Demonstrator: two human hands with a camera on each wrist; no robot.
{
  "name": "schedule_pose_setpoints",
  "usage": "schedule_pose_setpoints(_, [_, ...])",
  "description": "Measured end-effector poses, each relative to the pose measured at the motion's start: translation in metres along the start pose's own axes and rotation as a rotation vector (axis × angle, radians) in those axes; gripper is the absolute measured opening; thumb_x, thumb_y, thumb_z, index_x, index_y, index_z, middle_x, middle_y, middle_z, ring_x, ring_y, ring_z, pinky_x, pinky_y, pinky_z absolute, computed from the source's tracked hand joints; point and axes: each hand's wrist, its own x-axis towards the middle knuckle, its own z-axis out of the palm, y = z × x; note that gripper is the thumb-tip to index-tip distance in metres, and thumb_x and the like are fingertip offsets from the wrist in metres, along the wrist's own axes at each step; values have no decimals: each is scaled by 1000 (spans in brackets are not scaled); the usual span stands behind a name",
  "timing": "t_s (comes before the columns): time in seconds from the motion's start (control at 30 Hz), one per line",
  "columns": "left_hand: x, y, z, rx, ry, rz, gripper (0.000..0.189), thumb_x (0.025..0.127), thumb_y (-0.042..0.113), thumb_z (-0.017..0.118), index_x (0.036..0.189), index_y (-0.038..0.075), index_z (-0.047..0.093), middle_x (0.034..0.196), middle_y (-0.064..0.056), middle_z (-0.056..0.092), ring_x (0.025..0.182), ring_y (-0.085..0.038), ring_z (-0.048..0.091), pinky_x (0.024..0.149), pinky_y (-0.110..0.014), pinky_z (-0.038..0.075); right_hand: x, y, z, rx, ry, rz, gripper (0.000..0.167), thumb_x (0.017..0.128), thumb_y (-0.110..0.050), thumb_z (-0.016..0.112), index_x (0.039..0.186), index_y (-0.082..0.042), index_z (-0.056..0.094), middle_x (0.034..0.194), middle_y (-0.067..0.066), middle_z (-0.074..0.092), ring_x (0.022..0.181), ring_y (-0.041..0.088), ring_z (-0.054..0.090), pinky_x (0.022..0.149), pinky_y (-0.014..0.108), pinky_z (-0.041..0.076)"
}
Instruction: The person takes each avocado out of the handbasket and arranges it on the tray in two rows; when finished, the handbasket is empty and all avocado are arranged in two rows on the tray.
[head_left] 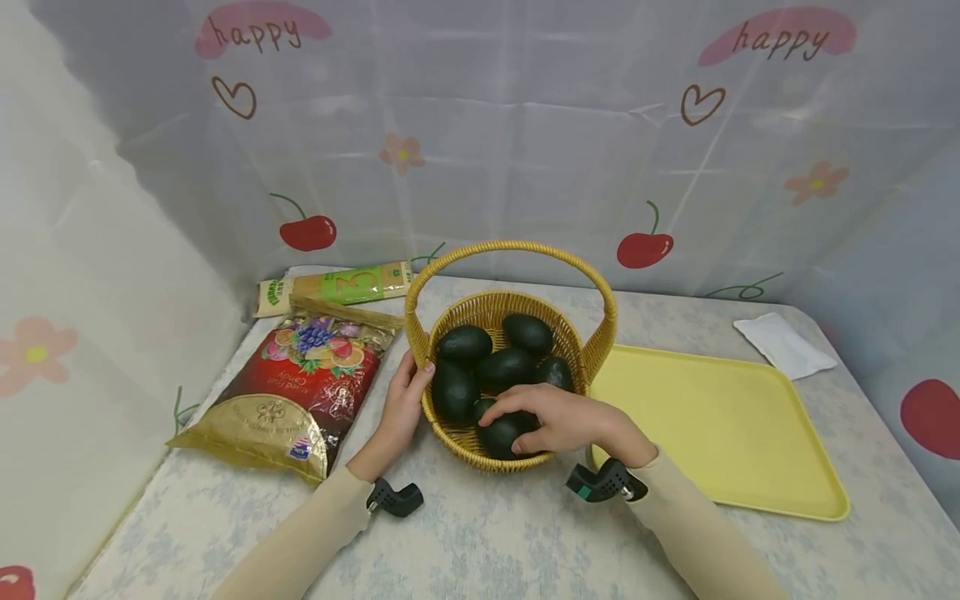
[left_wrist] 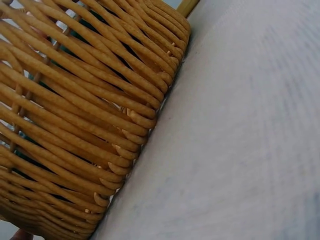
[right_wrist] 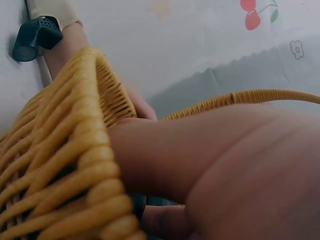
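A yellow wicker basket (head_left: 480, 459) with a tall arched handle stands on the table, holding several dark green avocados (head_left: 505, 369). My left hand (head_left: 401, 404) holds the basket's left side, its thumb over the rim; the fingers behind the wall are mostly hidden. Inside the basket at the front, my right hand (head_left: 551, 417) grips one avocado (head_left: 498, 435) from above, fingers on the far side and thumb on the near side. The left wrist view shows the woven wall (left_wrist: 85, 100) close up. In the right wrist view the hand (right_wrist: 165, 155) reaches over the rim.
Left of the basket lies a red and gold candy bag (head_left: 300, 387), with a long green and tan packet (head_left: 337, 286) behind it. A yellow tray (head_left: 712, 425) lies to the right. At the back right is a folded white cloth (head_left: 783, 344).
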Motion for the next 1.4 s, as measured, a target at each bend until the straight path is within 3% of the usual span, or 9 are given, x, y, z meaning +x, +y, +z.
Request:
schedule_pose_setpoints(0.33, [0,-1,-2,10,-8,-1,53,107,13,46,159,4,33,165,-16,35,154,-28,28,126,-50,22,-25,3,-16,204,88,4,43,96,-13,70,137,-18,63,142,9,59,117,18,58,80,29,59])
schedule_pose_setpoints(0.57, [0,1,-3,42,-22,13,54,108,14,45,159,4,32,165,-16,34,154,-29,28,125,-52,24,-54,8,-31,380,144,-79,42,97,-2,65,139,-4,58,137,17,57,107,9,62,80,31,61])
schedule_pose_setpoints(0.8, [-1,0,-5,56,-42,9,54,109,17,44,160,7,30,165,-15,34,154,-28,29,124,-53,26,-88,13,-43,426,203,-131,46,96,7,61,141,-2,55,140,-16,54,109,5,64,80,31,62])
schedule_pose_setpoints(1.17, [0,-2,-3,52,-35,8,54,109,15,43,160,6,30,165,-15,33,154,-29,28,124,-52,25,-139,21,-56,500,237,-158,61,92,21,53,145,-9,54,147,-9,52,116,9,67,85,29,61])
schedule_pose_setpoints(1.4, [0,-2,-3,59,-31,3,53,109,18,43,160,8,31,165,-16,34,154,-29,29,124,-53,26,-157,37,-66,468,295,-132,57,91,24,52,144,2,49,147,-8,53,123,8,64,89,26,58])
